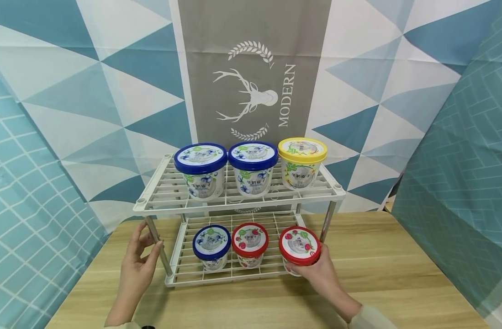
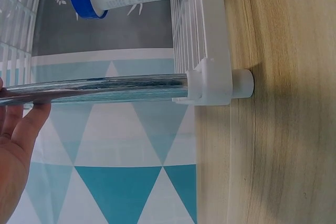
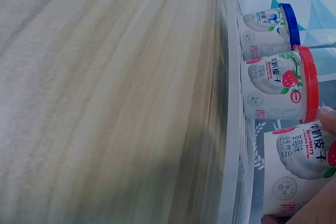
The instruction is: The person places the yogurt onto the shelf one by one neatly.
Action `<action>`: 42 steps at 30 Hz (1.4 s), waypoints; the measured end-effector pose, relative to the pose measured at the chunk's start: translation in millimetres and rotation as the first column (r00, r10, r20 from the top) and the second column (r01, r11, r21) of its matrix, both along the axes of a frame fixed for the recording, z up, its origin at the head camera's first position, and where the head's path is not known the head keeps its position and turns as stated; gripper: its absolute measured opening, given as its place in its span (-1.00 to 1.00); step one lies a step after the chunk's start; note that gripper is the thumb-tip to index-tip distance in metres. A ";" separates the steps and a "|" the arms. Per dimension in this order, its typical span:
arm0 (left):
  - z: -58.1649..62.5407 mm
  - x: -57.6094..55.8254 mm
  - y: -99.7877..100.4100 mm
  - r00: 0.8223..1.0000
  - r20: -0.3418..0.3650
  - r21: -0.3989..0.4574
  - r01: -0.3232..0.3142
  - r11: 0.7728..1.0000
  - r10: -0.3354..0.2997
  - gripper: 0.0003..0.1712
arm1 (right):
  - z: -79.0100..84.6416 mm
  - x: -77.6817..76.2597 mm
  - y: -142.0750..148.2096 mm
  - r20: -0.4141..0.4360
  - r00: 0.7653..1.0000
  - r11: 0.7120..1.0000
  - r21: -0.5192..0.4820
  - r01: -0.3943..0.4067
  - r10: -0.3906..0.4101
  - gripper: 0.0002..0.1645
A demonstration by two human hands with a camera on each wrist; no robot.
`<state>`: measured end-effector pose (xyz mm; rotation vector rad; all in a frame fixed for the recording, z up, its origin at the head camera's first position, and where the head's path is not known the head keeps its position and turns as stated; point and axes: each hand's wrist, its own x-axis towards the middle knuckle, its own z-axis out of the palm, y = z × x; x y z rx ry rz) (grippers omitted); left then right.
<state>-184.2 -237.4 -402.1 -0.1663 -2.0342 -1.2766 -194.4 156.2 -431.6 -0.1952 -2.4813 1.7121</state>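
My right hand (image 1: 322, 272) grips a red-lidded strawberry milk tub (image 1: 299, 244) by its side, at the right end of the lower shelf (image 1: 261, 275). In the right wrist view the fingers hold this tub (image 3: 294, 166) slightly tilted beside its neighbour. My left hand (image 1: 139, 262) holds the front left metal post (image 1: 159, 246) of the white two-tier rack, thumb and fingers about it. Another red-lidded tub (image 1: 250, 244) and a small blue-lidded blueberry tub (image 1: 211, 246) stand to the left on that shelf.
Two larger blue-lidded tubs (image 1: 200, 171) (image 1: 252, 169) and a yellow-lidded tub (image 1: 302, 163) stand on the upper shelf (image 1: 238, 204). The rack sits on a wood-grain table (image 1: 378, 256). Behind hangs a patterned cloth (image 1: 251, 27) with a deer print.
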 end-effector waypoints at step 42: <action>0.1 -0.3 -0.7 1.000 0.011 -0.005 0.021 1.000 -0.021 -0.17 | -15.4 -18.9 -20.8 -0.105 0.994 0.998 -0.064 0.015 -0.021 0.17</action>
